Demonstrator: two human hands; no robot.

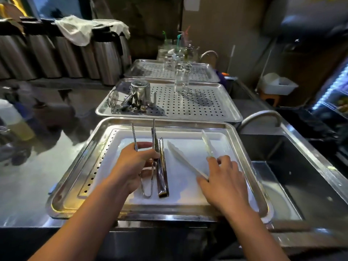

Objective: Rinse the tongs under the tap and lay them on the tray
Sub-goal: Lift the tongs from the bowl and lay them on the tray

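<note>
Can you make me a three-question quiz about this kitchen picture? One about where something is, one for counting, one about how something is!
1. The sink lies where from the nearest tray? A left, B right, C behind
2. How many steel trays stand in a row? A one, B five, C three
3. The metal tongs in the left hand are: A spread open, B squeezed shut, C lying untouched

Answers: B, the basin sits by the tray's right edge; C, three line up away from the camera; A, their tips stand apart.
</note>
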